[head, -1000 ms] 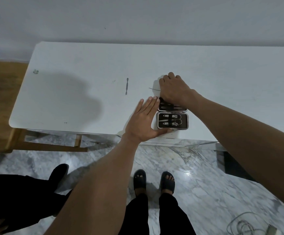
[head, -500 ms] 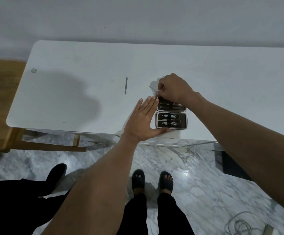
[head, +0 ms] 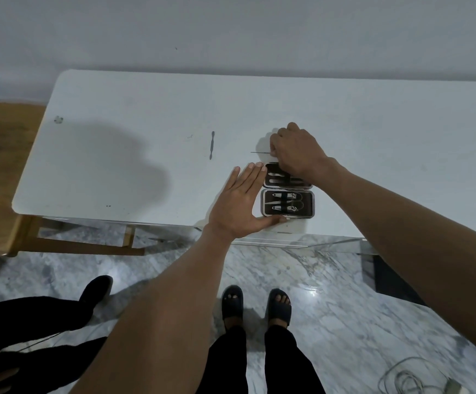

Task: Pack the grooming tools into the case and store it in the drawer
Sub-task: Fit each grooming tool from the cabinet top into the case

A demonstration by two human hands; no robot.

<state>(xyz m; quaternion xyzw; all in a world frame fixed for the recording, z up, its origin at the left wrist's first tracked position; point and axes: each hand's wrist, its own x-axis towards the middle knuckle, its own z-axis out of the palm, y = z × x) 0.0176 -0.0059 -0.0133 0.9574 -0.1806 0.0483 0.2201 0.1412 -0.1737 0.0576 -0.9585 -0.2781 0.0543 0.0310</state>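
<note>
Clippers [head: 287, 196] inside open case [head: 265, 204]

Both arms are bare from the wrist to the frame's edge, with no sleeve, watch, ring or band on the left hand [head: 238, 204] or the right hand [head: 299, 152]. Below the white table [head: 134, 132], the person wears loose black trousers [head: 259, 362] that hide the legs down to the ankles. On the feet are black open-toed slide sandals [head: 232, 304], each with one broad strap across the foot and the toes showing in front.
</note>
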